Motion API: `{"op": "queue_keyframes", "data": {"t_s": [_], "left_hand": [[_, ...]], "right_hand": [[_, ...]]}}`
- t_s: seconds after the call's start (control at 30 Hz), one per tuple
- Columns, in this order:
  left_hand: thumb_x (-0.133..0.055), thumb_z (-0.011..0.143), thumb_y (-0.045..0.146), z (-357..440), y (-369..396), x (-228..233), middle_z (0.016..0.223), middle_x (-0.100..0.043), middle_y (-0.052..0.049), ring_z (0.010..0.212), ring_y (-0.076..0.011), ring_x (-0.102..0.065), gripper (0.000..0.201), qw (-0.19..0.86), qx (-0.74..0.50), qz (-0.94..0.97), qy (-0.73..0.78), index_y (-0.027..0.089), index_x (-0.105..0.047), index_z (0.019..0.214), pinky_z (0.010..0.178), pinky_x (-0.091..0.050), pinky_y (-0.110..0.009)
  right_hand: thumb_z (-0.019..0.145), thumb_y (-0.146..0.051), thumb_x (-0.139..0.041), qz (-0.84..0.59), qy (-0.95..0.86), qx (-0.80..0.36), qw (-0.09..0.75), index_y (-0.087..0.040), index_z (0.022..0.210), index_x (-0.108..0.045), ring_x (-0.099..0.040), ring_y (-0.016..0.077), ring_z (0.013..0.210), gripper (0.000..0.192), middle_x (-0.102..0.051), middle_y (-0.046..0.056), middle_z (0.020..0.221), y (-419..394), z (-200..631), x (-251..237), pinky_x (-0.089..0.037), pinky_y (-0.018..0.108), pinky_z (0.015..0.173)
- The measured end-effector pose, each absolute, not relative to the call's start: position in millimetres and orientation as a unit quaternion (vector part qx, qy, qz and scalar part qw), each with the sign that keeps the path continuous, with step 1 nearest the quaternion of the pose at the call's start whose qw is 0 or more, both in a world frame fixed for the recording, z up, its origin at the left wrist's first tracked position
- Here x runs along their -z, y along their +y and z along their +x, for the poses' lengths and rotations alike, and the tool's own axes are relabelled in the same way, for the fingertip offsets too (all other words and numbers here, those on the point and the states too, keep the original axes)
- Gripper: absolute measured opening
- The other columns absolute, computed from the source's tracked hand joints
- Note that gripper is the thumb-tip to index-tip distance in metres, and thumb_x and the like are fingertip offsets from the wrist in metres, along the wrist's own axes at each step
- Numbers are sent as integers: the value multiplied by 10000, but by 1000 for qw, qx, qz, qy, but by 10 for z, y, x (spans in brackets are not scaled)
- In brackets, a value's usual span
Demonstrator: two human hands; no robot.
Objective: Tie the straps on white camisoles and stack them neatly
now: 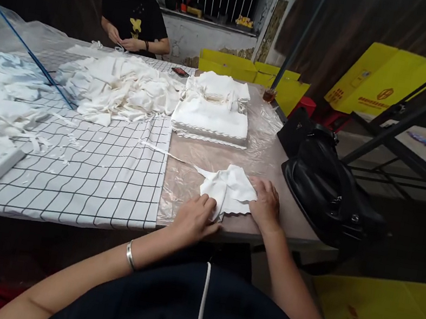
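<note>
A small white cloth piece [230, 188] with a scalloped edge lies near the table's front edge, a thin string trailing from it to the left. My left hand [195, 218] rests on its lower left corner, fingers curled over the fabric. My right hand [265, 203] presses flat on its right side. A neat stack of folded white cloths [212, 118] sits farther back. A loose heap of white cloth pieces [120, 87] lies to the left of that stack.
A black-and-white grid cloth [103, 173] covers the table's left part. A black bag [324, 193] sits at the right edge. Another person [133, 19] sits at the far end, handling cloth. Yellow boxes [379, 81] stand behind. A glass of tea [269, 94] is at the far right.
</note>
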State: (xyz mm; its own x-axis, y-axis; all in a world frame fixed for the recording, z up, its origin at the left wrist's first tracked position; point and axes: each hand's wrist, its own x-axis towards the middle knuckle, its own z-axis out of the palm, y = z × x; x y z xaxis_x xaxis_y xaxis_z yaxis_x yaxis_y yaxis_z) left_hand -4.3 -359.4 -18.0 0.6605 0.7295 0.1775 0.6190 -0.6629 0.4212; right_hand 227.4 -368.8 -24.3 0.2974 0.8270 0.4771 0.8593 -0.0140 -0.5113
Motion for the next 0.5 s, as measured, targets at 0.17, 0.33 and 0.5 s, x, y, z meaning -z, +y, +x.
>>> {"op": "queue_keyframes", "data": {"t_s": [0.17,0.33,0.5], "left_hand": [[-513,869,236,-196,-3439,243,745,-590,-16,715,-174,-566,83,252,-221,846,415,203,-517,793,644,-416,-270],[-526,799,212,-419,-3167,71,650,-507,27,612,-142,-486,108,254,-304,790,468,211,-458,715,583,-349,-246],[-520,696,98,-569,-2927,-265,708,-531,6,675,-158,-500,156,172,-321,796,483,214,-416,687,615,-359,-260]], "right_hand": [[685,-202,-513,-728,-461,-31,507,-193,735,-625,-528,187,618,123,-604,21,646,-3570,2435,102,-434,300,605],[585,-221,-519,-712,-383,-68,585,-186,698,-590,-493,145,548,138,-567,-16,595,-3557,2732,-169,-395,257,533],[542,-217,-543,-729,-407,-56,548,-183,646,-622,-514,146,565,135,-590,-12,571,-3634,2833,-497,-379,247,529]]}}
